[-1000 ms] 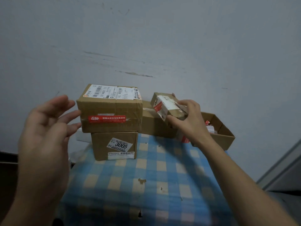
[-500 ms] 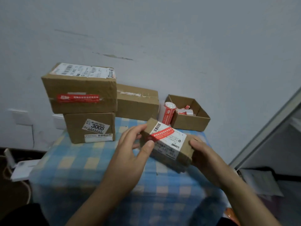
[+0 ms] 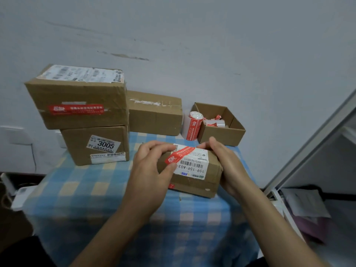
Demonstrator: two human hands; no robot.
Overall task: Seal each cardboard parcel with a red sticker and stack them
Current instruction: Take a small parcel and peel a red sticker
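A person stands at a small table (image 3: 92, 189) covered with a blue and yellow checked cloth, set against a pale wall (image 3: 212, 45). Both hands hold one small cardboard parcel (image 3: 194, 176) that rests on the cloth near the middle of the table. The left hand (image 3: 152, 170) grips the parcel's left end, fingers curled over the top and thumb pressed on the lower end of a red sticker (image 3: 180, 154). The sticker runs slantwise across the parcel's white label. The right hand (image 3: 229, 168) is wrapped round the right end; its fingertips seem to touch the sticker's far end, though blur makes that unsure.

At the back left, two larger boxes are stacked. The top box (image 3: 77, 97) has a red sticker across its front, and the lower box (image 3: 96, 145) has a label reading 3005. A third box (image 3: 154, 114) sits just beside the stack, against the wall. To its right a roll (image 3: 193, 126) of red stickers stands upright, touching an open box (image 3: 221, 133) holding red and white scraps.
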